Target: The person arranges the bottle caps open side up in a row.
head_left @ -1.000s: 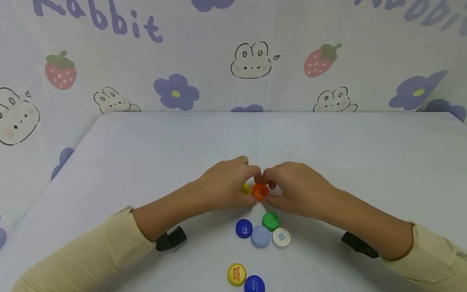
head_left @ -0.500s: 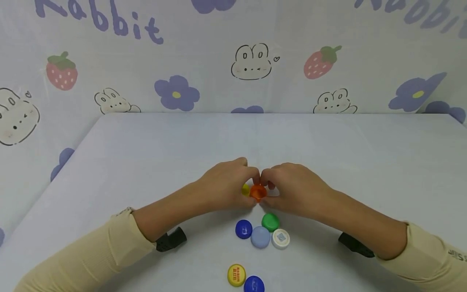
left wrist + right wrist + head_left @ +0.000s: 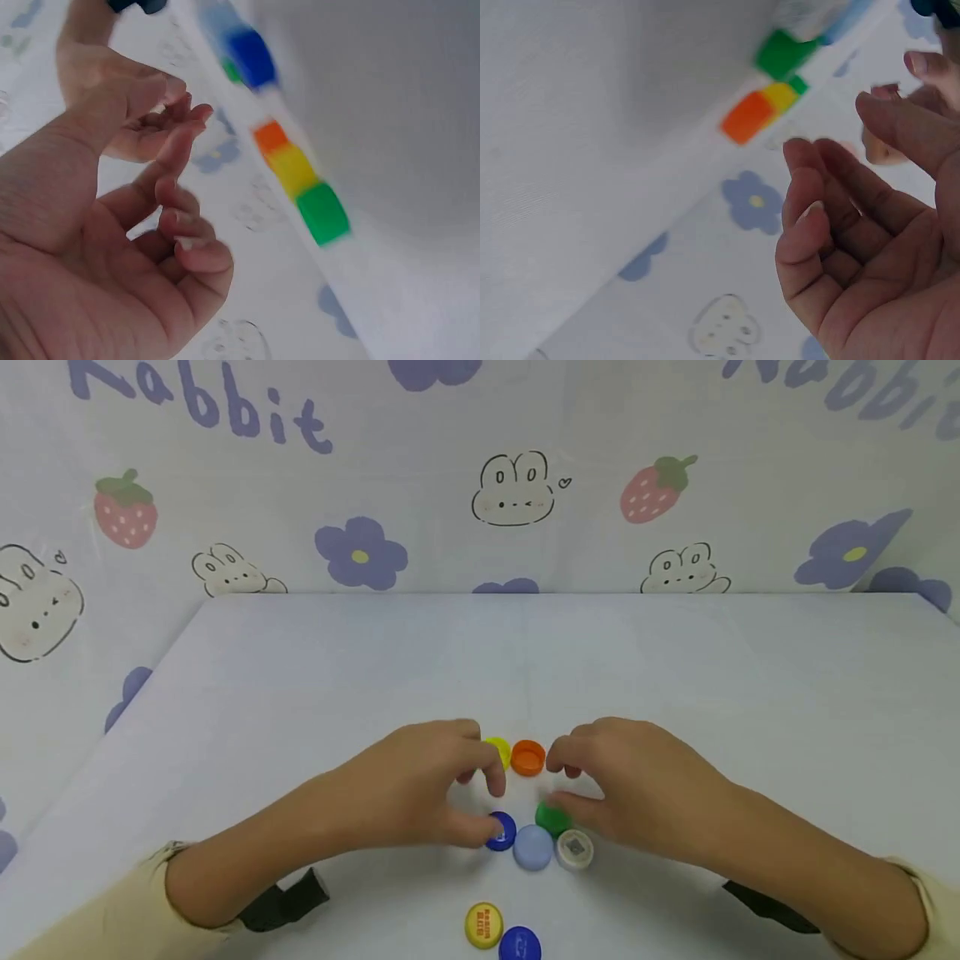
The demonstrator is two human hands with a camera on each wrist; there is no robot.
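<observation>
My left hand hovers with loosely bent fingers and holds nothing; in the head view its thumb overlaps a dark blue bottle cap. My right hand also holds nothing, its thumb over part of a green cap. An orange cap, hollow side up, lies between the two hands. Beside it sits a yellow cap, partly covered by my left hand. In the left wrist view a second green cap follows the yellow one; the left hand hides it from the head view.
A light blue cap and a white cap lie by the nearer green one. Closer to me are a yellow cap with red print and another dark blue cap. A printed cloth hangs behind the white table.
Both hands have let go of the orange cap and moved apart and toward me, over the nearer group of caps. The orange cap stays beside the yellow one.
</observation>
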